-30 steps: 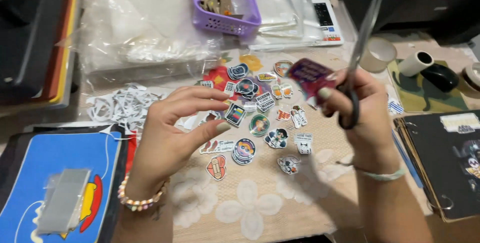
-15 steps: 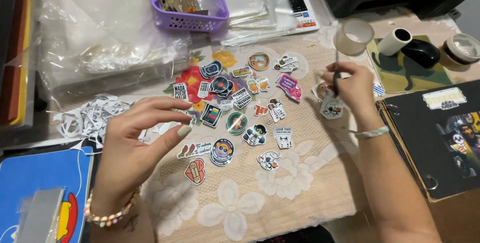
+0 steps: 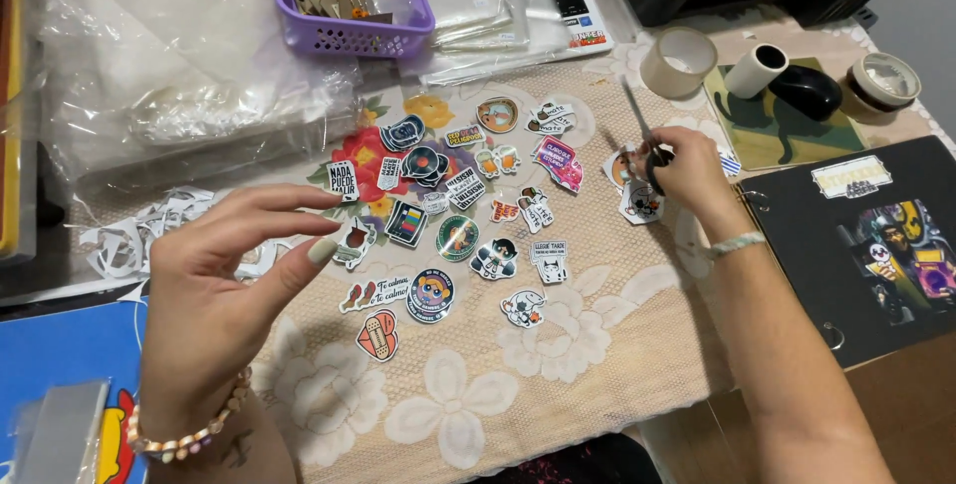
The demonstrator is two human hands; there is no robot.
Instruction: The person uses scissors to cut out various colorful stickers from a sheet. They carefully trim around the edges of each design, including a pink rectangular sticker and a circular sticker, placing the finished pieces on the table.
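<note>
Several cut-out stickers (image 3: 430, 295) lie spread over a beige lace tablecloth (image 3: 558, 374). My left hand (image 3: 224, 280) hovers at the left of the spread with its fingers apart and nothing in them, closest to a small sticker (image 3: 351, 243) by its fingertips. My right hand (image 3: 689, 170) rests at the right edge of the stickers, closed around the handles of a pair of scissors (image 3: 642, 130) whose blades point away from me. A pink sticker (image 3: 558, 161) lies on the cloth just left of that hand, and a hexagonal sticker (image 3: 640, 203) lies under its fingers.
A purple basket (image 3: 349, 31) and clear plastic bags (image 3: 149, 76) stand at the back. Tape rolls (image 3: 677, 61) (image 3: 882, 81) and a black mouse (image 3: 807, 92) sit at the back right. A black ring binder (image 3: 846, 275) lies on the right, white paper scraps (image 3: 124, 240) on the left.
My right hand has let go of the pink sticker, which now lies on the cloth, and has lowered the scissors toward the right. My left hand has drawn back to the left.
</note>
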